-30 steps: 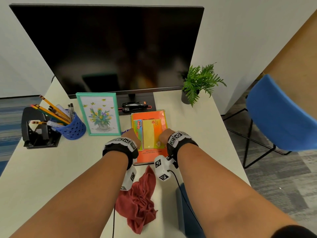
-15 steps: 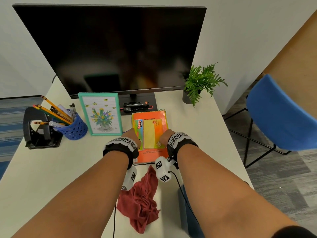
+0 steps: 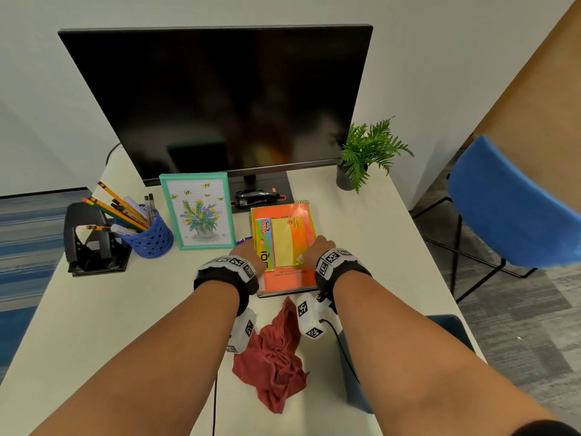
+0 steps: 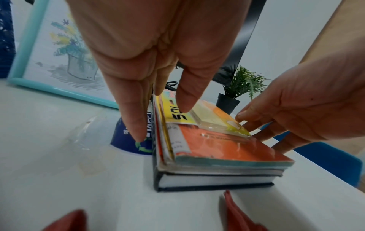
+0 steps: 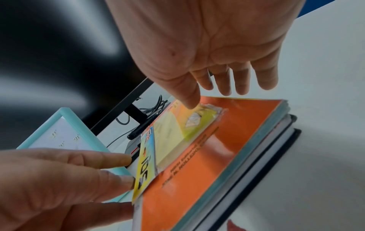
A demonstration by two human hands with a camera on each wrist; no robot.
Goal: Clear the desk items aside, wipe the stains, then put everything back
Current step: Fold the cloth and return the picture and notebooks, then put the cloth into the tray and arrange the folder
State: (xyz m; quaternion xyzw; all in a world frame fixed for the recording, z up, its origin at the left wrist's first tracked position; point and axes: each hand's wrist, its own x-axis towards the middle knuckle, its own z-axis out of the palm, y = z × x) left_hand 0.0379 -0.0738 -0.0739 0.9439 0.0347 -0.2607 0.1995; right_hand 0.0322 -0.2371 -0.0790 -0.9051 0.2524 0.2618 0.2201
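Observation:
A stack of books (image 3: 284, 280) with an orange cover on top lies on the white desk (image 3: 361, 240) in front of the monitor. A sticky notes pack (image 3: 283, 240) rests on the orange cover (image 4: 227, 145) (image 5: 197, 171). My left hand (image 3: 248, 251) stands at the stack's left edge, fingers (image 4: 136, 118) straight down beside it and thumb on the sticky notes pack (image 4: 207, 115). At the right edge my right hand (image 3: 314, 247) reaches over with fingers (image 5: 242, 81) extended, its thumb touching the sticky notes pack (image 5: 171, 134). A crumpled red cloth (image 3: 276, 357) lies just before the stack.
Left of the stack stand a teal picture frame (image 3: 198, 212), a blue pen cup (image 3: 151, 234) and a black hole punch (image 3: 91, 243). A blue-labelled clear packet (image 4: 128, 140) lies against the stack. Behind are the monitor (image 3: 220, 105), a stapler (image 3: 254, 196) and a potted plant (image 3: 367, 152). A blue chair (image 3: 509, 202) stands right.
Both hands stay at the two sides of the stack and the objects have not moved. Only the head view has shifted slightly.

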